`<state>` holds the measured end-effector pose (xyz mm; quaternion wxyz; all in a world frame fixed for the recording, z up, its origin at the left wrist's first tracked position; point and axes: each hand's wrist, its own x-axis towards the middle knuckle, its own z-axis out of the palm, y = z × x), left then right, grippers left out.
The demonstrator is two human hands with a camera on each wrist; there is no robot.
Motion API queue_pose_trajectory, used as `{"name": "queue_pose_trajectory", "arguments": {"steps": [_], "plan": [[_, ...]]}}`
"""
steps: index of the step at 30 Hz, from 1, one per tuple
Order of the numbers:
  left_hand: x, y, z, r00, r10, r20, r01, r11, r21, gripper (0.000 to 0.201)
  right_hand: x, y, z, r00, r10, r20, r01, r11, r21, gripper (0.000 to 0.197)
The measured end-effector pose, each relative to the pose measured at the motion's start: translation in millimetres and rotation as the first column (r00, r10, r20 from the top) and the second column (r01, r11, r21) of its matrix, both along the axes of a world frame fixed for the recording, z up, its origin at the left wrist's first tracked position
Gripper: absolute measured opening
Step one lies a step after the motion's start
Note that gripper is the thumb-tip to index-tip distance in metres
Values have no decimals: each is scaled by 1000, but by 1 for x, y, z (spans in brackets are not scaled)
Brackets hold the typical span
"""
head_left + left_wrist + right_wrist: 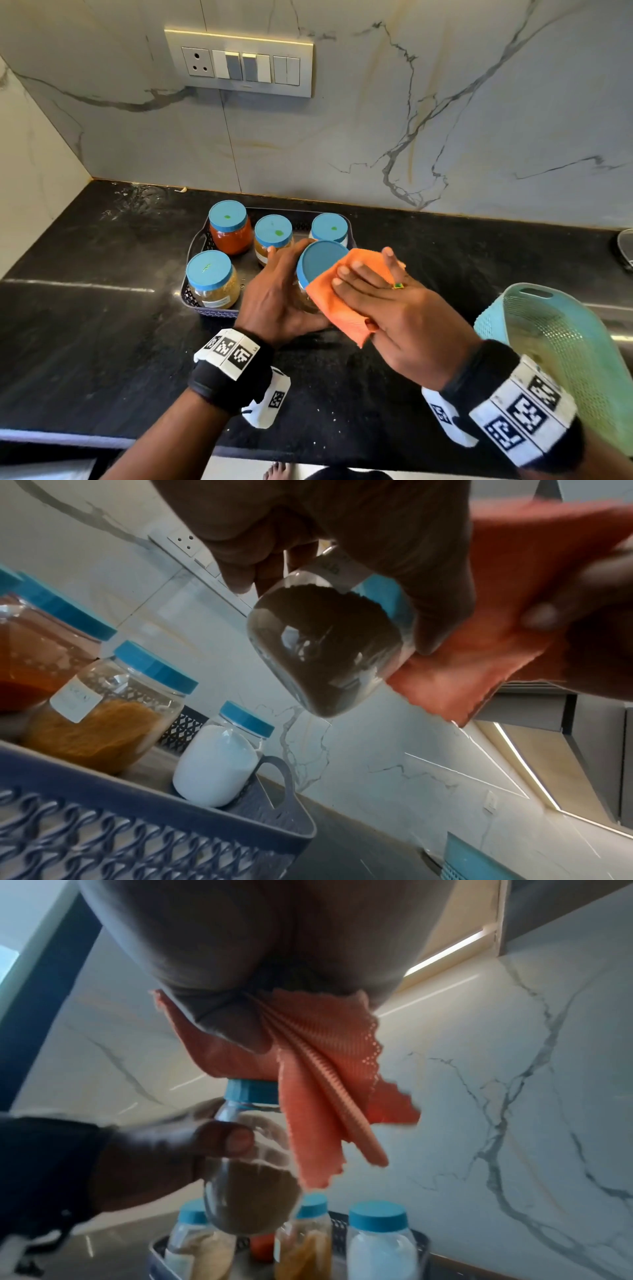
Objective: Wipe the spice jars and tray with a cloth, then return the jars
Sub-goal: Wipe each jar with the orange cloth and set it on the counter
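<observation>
- The step in hand is wiping one spice jar: the brown-spice jar (317,274) is lifted clear of the tray and held above the black worktop (102,325), just in front of the tray's near right part.
- The left hand (279,298) grips this jar round its clear body, fingers and thumb curled about it; the left wrist view shows its base free in the air, with brown powder inside.
- The right hand (383,301) presses the orange cloth (342,301) against the jar's blue lid (322,263) and right side; the fingers lie fairly straight over the cloth while the thumb pins a fold of it underneath, as the right wrist view shows.
- Four other blue-lidded jars stand in the dark lattice tray (202,246): the red-spice jar (229,229) and the yellow-spice jar (272,240) at the back, the white-powder jar (329,228) at back right, and a pale-grain jar (212,277) at front left.
- I judge the task to be early to midway: the tray is not yet emptied for wiping.
- The next move likely calls for turning the jar in the left hand so the cloth covers its whole wall, then setting it down on the worktop rather than back in the unwiped tray.
- A teal plastic basket (548,329) leans at the right edge.
</observation>
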<state>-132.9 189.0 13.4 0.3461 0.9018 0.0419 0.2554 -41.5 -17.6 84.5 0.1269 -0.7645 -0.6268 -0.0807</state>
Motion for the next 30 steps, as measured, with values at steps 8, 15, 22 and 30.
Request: {"name": "queue_pose_trajectory", "arguments": {"steps": [8,15,22,30], "plan": [[9,-1,-5,999,-47,24,46,998,41,96,-11,42,5,997,-68,-39,70,997,35,57],[4,1,4,997,24,69,-26,999,32,96,8,11,1,993,-110,36,111,993,-30,59],[11,10,4,999,-15,47,11,997,78,96,-12,46,9,999,-49,-21,50,999,12,58],[7,7,6,999,38,12,-39,998,39,97,14,23,0,993,-116,-6,116,993,-30,59]]}}
